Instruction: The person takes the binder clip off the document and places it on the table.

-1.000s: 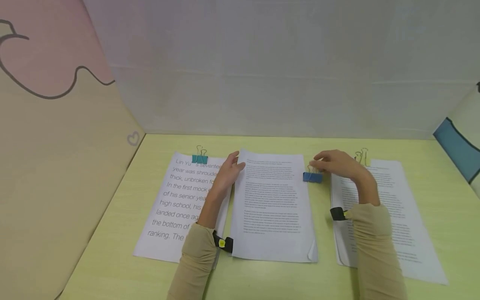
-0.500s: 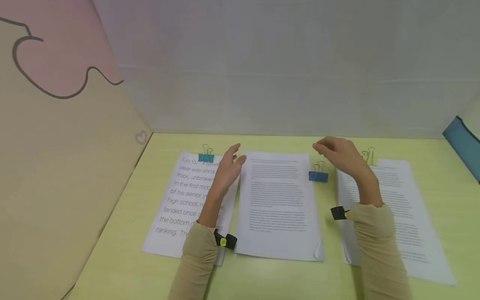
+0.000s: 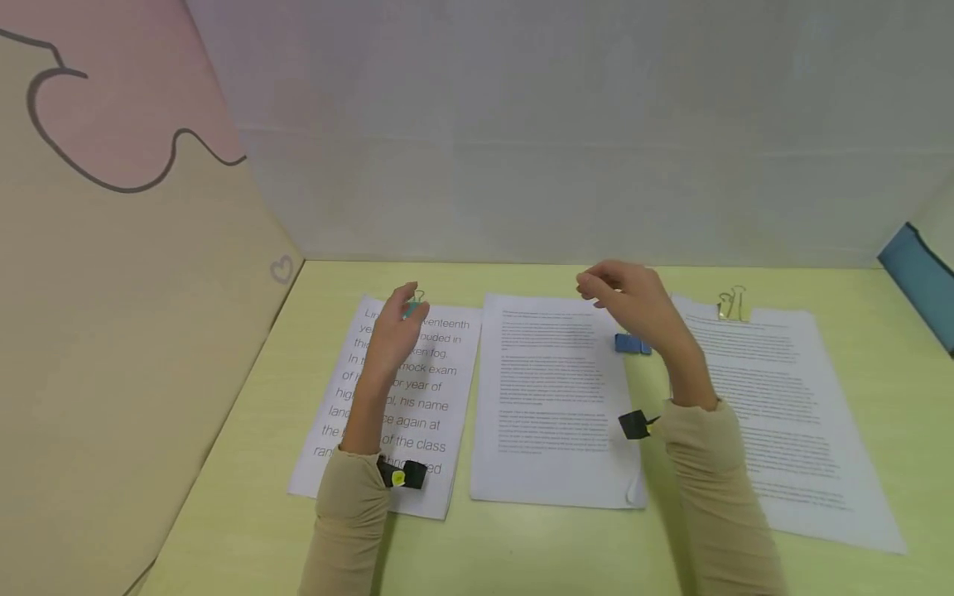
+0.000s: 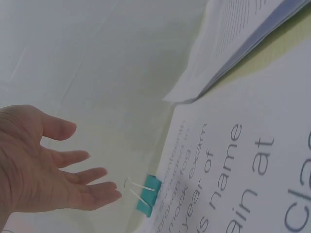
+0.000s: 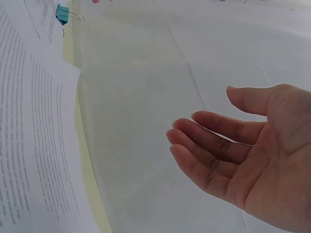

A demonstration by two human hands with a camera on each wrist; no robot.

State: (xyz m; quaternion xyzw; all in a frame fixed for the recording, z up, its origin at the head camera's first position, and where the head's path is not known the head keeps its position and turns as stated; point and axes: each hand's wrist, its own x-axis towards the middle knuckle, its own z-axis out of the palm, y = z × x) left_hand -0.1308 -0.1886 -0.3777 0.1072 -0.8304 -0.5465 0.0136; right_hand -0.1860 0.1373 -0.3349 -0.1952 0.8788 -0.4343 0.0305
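Above the left stack of large-print paper my left hand hovers with fingers extended and nothing in its grasp. A teal binder clip clamps that stack's top edge, partly behind the hand in the head view. My right hand is raised over the gap at the upper right of the middle stack of small-print paper. In the right wrist view its fingers are loosely bent around nothing. Below it on the table lies a blue binder clip, its wire handles hidden by the hand.
At the right a third paper stack carries a yellowish binder clip on its top edge. The middle stack's lower right corner is curled. A pale wall rises behind the yellow-green table.
My right hand has let go of the blue clip, lifted and moved left. My left hand has left the middle stack's edge and moved left over the large-print stack.
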